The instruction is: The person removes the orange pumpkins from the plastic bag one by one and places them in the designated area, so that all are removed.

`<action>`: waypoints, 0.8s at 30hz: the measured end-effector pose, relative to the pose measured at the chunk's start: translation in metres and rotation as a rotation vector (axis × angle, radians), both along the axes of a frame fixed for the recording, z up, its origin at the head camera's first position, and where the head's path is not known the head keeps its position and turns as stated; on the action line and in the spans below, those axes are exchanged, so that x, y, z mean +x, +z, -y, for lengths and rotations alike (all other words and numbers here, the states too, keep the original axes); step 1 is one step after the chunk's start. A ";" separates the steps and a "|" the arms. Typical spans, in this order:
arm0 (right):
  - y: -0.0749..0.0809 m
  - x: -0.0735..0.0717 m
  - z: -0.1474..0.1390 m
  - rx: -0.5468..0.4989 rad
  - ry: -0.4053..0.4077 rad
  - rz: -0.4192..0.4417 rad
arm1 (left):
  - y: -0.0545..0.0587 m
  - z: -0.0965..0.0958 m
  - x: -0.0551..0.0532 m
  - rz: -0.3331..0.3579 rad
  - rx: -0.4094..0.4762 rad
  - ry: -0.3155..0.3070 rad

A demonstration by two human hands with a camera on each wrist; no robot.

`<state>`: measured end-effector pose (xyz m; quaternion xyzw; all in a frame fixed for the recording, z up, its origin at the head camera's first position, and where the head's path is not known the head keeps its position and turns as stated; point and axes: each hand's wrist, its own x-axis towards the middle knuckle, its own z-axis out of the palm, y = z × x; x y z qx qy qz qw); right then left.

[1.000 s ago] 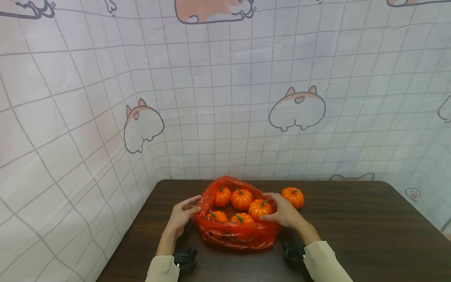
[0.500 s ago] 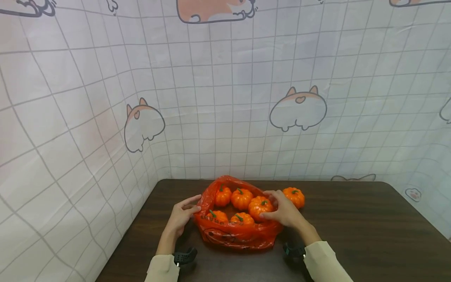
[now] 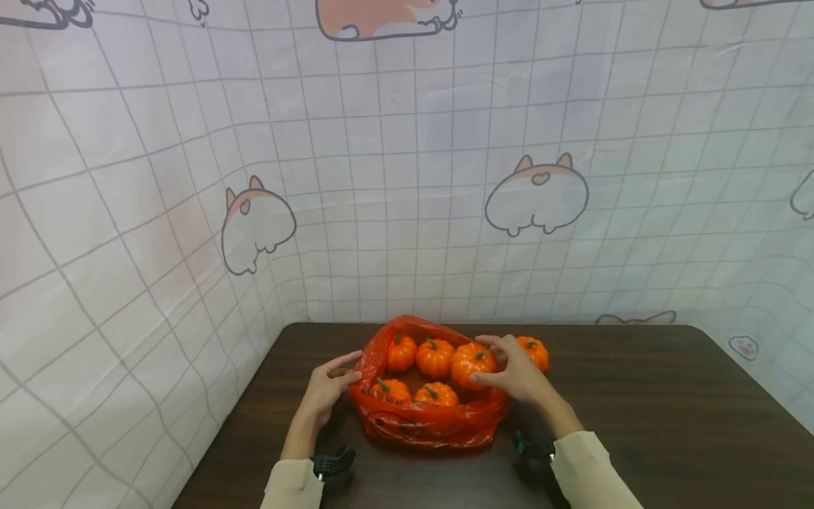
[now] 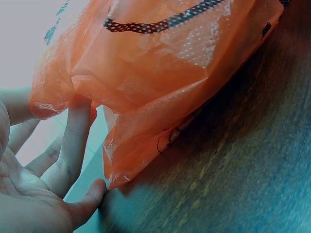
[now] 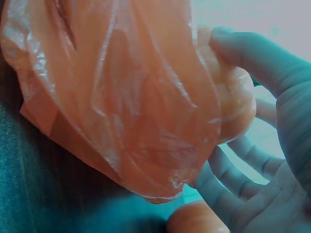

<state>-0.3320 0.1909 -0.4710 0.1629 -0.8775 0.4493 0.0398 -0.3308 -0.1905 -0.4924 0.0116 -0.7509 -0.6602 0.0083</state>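
Observation:
A red plastic bag [image 3: 426, 429] with dark print stands wide at the mouth on the table. Inside lie several small orange pumpkins [image 3: 435, 359] with green stems. My left hand [image 3: 326, 389] holds the bag's left rim; in the left wrist view some fingertips go behind the thin plastic [image 4: 146, 63]. At the right side of the mouth, my right hand [image 3: 518, 373] grips one pumpkin [image 3: 469, 363], thumb in front and fingers behind. In the right wrist view that pumpkin [image 5: 238, 104] shows beside the thumb, partly covered by the bag's wall [image 5: 141, 111].
Another pumpkin [image 3: 535, 353] rests on the dark wooden table [image 3: 642, 403] outside the bag, partly hidden by my right hand. A white cloth [image 3: 432, 212] with grid lines and cartoon dogs hangs behind the table and along its left side.
My right hand has moved slightly up and away with its pumpkin, which now shows higher at the bag's right rim. The left hand and the other pumpkins stay where they were.

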 end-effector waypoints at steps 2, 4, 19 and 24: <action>0.002 0.001 -0.001 -0.004 -0.004 0.006 | 0.000 0.000 0.000 0.000 -0.004 0.000; 0.003 0.001 -0.003 -0.010 -0.001 0.007 | 0.000 0.000 0.000 -0.002 -0.007 -0.002; 0.012 0.000 -0.013 -0.019 -0.044 0.016 | -0.002 0.001 -0.001 0.003 0.004 0.001; 0.015 0.002 -0.018 -0.024 -0.046 0.017 | -0.002 0.001 -0.002 0.002 0.007 0.003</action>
